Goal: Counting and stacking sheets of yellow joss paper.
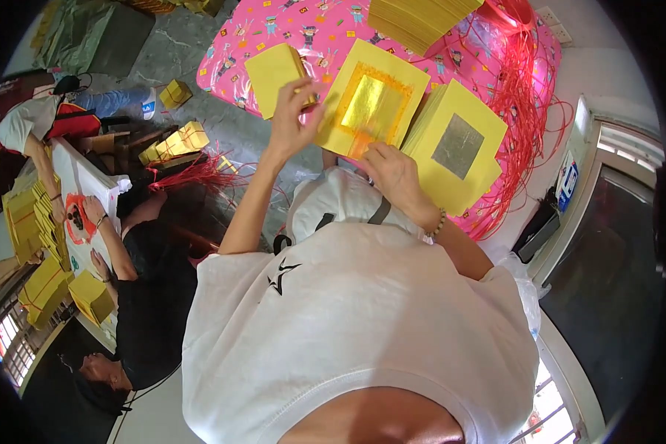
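In front of me a square of yellow paper [336, 123] bears a shiny gold foil centre [362, 103] framed by an orange printed border. At its lower edge my right hand [396, 176] has its fingers curled together, closed on the paper's edge; the fingertips are partly hidden. My left hand [294, 122] hovers by the paper's left edge, thumb and fingers apart, holding nothing. Behind it lies a smaller stack of yellow paper [270, 70]. To the right leans a thick stack of yellow sheets [485, 122], the top one with a silver square [457, 146].
A pink patterned cover [233, 44] lies under the papers. Another yellow stack [422, 18] stands at the far side, and red plastic strings [522, 111] hang at the right. Leftward, people sit at a white table [81, 174] with yellow bundles [44, 285].
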A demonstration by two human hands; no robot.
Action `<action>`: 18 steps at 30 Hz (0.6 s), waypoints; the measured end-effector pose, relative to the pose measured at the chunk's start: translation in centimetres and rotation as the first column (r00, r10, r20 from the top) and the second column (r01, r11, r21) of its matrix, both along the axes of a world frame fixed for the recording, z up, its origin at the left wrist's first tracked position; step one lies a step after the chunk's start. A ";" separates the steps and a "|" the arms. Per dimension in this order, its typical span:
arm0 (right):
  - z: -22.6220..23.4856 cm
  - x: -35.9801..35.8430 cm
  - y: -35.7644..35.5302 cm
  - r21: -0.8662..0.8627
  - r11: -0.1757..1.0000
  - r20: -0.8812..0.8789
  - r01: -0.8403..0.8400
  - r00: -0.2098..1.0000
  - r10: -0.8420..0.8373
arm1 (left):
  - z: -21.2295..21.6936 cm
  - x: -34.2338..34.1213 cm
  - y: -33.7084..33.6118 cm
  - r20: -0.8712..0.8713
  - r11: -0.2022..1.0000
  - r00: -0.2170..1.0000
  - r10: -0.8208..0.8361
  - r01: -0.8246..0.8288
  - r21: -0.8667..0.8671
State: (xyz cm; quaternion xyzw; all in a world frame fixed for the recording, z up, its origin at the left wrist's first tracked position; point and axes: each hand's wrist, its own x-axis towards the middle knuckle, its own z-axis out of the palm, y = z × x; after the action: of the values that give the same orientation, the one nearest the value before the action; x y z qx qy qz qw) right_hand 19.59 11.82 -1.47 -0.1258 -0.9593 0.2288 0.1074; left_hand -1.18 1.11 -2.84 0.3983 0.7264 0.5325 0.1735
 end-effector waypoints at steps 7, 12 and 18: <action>0.8 -0.2 1.1 -0.142 0.990 0.055 0.021 0.998 -0.013 | 2.2 2.8 -2.7 -0.463 0.920 0.797 -0.388 0.309 -0.240; 0.6 -0.1 1.7 -0.190 0.981 0.060 0.040 0.998 -0.029 | 1.4 3.2 -2.6 -0.416 0.908 0.812 -0.409 0.317 -0.274; 0.5 0.2 2.0 -0.259 0.966 0.059 0.022 0.998 -0.007 | 1.4 3.6 -2.1 -0.384 0.934 0.858 -0.340 0.262 -0.241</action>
State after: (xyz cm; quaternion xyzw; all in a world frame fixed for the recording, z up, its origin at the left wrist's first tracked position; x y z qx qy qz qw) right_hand 19.74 13.80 -0.94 -0.1521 -0.9228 0.3481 0.0641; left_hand 2.37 -0.99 -1.46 0.5949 0.7202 0.3325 0.1300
